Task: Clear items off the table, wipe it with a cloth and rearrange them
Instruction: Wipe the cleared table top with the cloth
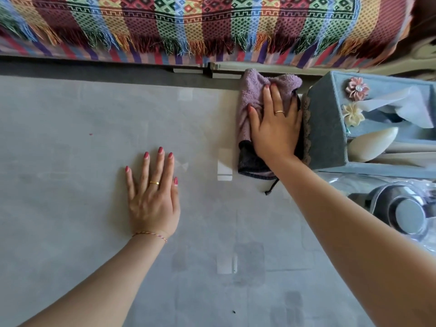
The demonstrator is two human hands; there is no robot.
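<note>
Both hands lie flat, right hand (274, 125) pressing cloth (253, 100) beside tissue-filled box (326, 128), left hand (153, 197) on table (70, 185).

Striped woven throw (212, 22), multicoloured with diamond motifs and a fringed lower edge, draped over furniture along the far side. Striped purple-pink fabric (70, 49) beneath the fringe. Pale frame rails (236, 67) below that. Soft daylight, window reflections on the glossy surface.

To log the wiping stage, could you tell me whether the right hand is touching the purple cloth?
Touching: the head view shows the right hand pressed flat on the purple cloth.
</note>
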